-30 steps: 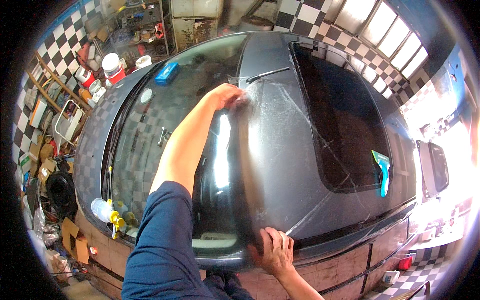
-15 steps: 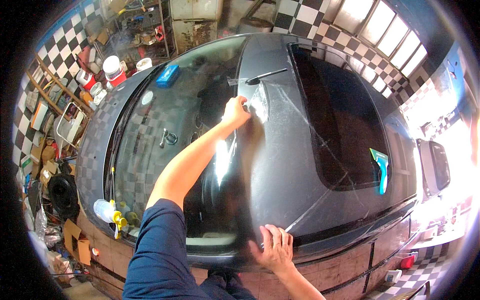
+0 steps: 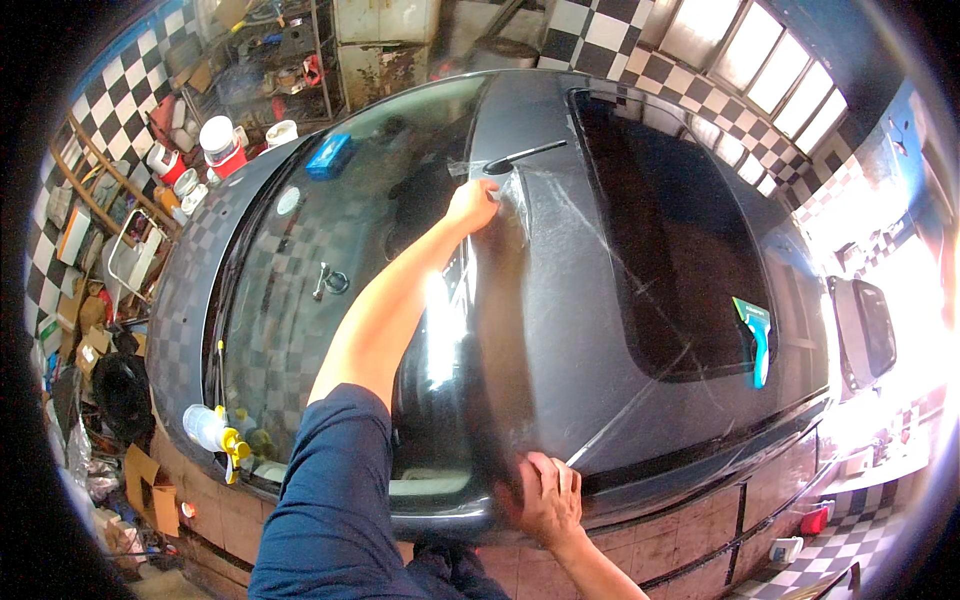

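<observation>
A dark grey car roof (image 3: 590, 300) stretches in front of me, with clear film (image 3: 513, 205) wrinkled near its antenna (image 3: 520, 157). My left hand (image 3: 473, 207) reaches far across the windscreen; its closed fingers pinch the film's edge just below the antenna. Close to me, my right hand (image 3: 550, 500) is at the roof's near front corner, fingers bent and together on the film's edge. A smooth glossy band runs between the two hands along the front of the roof. The fingertips of both hands are partly hidden.
A blue-green squeegee (image 3: 757, 340) lies on the dark sunroof (image 3: 680, 240). On the windscreen (image 3: 300, 330) are a blue box (image 3: 329, 157) and a small suction-cup mount (image 3: 331, 280). A yellow-headed spray bottle (image 3: 215, 430) rests near the wipers. Shelves and buckets (image 3: 221, 145) stand beyond the bonnet.
My left hand has moved away from me, nearer the antenna. The fingers of my right hand have curled in more, while that hand stays at the same corner. The view has shifted slightly.
</observation>
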The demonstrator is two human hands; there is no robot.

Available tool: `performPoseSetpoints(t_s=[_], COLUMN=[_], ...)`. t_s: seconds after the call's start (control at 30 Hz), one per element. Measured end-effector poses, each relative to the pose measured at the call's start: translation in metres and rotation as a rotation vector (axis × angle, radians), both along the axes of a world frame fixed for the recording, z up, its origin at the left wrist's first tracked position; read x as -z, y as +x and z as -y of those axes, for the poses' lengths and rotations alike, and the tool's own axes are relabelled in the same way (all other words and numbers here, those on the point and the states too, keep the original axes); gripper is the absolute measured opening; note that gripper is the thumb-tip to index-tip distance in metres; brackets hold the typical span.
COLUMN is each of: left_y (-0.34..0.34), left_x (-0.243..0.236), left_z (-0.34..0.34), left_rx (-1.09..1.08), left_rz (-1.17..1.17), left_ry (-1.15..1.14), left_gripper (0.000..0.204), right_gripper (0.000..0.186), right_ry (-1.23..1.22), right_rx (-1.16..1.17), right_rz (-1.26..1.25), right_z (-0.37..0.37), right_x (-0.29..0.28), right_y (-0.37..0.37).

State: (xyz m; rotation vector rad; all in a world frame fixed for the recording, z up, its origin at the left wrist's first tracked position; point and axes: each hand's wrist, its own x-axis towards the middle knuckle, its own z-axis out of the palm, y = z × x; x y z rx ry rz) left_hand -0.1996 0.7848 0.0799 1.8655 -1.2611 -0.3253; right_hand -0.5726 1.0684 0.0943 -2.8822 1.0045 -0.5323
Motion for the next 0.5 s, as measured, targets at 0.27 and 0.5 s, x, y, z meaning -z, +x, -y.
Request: performPoseSetpoints(t_s=[0.27, 0.5], left_y=[0.023, 0.026], left_x=[0.014, -0.007], left_z=[0.066, 0.068], left_rx=[0.015, -0.054], left_rz=[-0.493, -0.760], left_ry=[0.082, 0.163], left_gripper=[0.036, 0.022], right_gripper=[0.043, 0.047], right_ry=[0.120, 0.098], right_rx=[-0.014, -0.013], right_rz=[-0.010, 0.094], right_z=[0.002, 0.000], right_x=[-0.001, -0.002], right_y=[-0.001, 0.000])
